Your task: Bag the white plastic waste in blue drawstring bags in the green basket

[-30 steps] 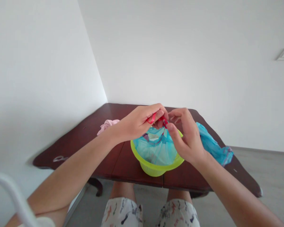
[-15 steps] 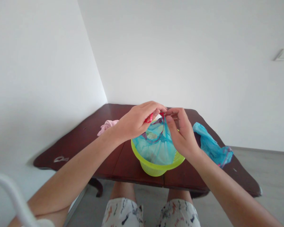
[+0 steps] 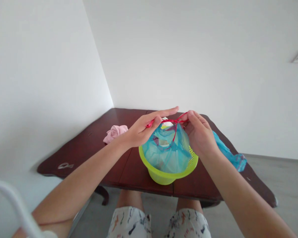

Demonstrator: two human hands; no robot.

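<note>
- My left hand (image 3: 145, 128) had the red drawstring (image 3: 172, 121) caught at the thumb, index finger stretched out straight; how hard I pressed on it, I couldn't tell.
- My right hand (image 3: 201, 134) pinched the other end of the drawstring between thumb and fingers.
- Between my hands the strands met just above the mouth of the blue bag (image 3: 175, 157); crossing or knot, I couldn't make out which.
- The bag sat in the green basket (image 3: 161, 178), which stood near the middle of the near edge of the table (image 3: 76, 148). Its mouth gaped slightly, something pale inside.
- I took the step in hand to be working the drawstring at that mouth, drawing it in or tying it.
- To my mind the next move called for an even pull outward with both hands, gentle enough that the thin plastic wouldn't tear or the basket tip.
- A pink cloth (image 3: 116, 133) lay towards the far left corner, and another blue bag (image 3: 227, 152) by the right edge, partly behind my right hand.
</note>
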